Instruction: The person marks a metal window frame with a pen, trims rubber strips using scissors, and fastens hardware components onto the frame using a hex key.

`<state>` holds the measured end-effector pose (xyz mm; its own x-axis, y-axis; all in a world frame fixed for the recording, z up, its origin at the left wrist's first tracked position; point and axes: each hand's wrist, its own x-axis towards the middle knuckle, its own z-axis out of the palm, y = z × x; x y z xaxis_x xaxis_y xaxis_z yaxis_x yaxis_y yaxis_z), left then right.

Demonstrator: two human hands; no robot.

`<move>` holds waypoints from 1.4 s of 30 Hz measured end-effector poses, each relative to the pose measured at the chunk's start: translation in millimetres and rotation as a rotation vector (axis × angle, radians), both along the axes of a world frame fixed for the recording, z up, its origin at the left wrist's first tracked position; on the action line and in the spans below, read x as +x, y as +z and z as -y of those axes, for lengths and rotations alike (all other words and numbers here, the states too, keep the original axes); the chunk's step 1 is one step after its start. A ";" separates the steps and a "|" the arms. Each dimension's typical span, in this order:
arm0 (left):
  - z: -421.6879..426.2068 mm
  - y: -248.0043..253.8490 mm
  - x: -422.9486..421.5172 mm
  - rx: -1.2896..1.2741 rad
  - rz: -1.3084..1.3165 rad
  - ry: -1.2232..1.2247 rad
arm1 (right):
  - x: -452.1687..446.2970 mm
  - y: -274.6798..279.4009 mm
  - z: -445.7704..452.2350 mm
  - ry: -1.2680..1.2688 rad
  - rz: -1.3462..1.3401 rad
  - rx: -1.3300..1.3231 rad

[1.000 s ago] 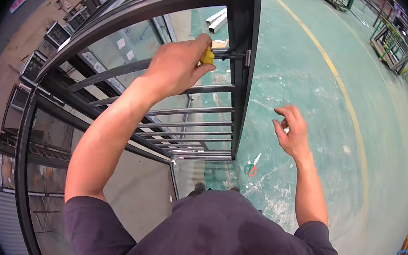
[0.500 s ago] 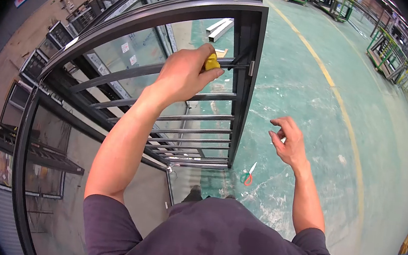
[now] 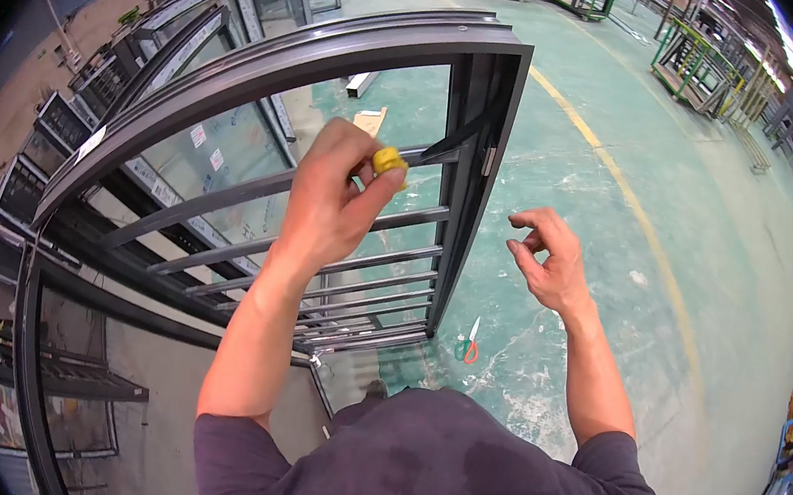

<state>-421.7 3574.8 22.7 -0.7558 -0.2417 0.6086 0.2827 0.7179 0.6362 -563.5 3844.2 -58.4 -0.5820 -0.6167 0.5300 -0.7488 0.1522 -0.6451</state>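
Note:
A dark metal window frame point(image 3: 484, 36) with several horizontal bars stands upright in front of me. My left hand point(image 3: 329, 202) is closed, pinching a small yellow object point(image 3: 389, 161) between thumb and fingers, close to the frame's upper bar. What kind of object it is I cannot make out. A dark strip point(image 3: 461, 135) slants from the right upright towards that bar. To the right of the frame, my right hand point(image 3: 554, 264) hovers over the floor with thumb and forefinger apart and nothing visible in it.
Scissors point(image 3: 470, 344) with red and green handles lie on the green floor. A hinged dark frame point(image 3: 31, 344) stands at my left. Glazed frames point(image 3: 221, 123) lean behind. Green racks point(image 3: 695, 71) stand far right, beyond a yellow floor line point(image 3: 617, 174).
My left hand has drawn back slightly left and down with the yellow object, away from the right upright. The dark strip shows more fully. My right hand has shifted slightly left and up.

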 end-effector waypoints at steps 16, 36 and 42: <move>-47.0 -21.5 -49.8 -0.036 -0.101 -0.068 | 19.9 15.7 20.4 0.006 0.054 -0.061; -70.2 -38.2 -64.7 0.522 -0.181 0.132 | -9.4 -224.2 -130.3 -0.296 0.613 0.211; -24.5 -37.1 -36.6 0.655 -0.279 -0.010 | -35.1 -469.6 -192.5 -0.395 0.905 0.545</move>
<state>-458.3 3599.3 -14.4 -0.5974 -0.6175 0.5117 0.5025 0.2089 0.8389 -598.6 4036.7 -528.0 -0.8211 -0.3241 -0.4699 0.1239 0.7024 -0.7009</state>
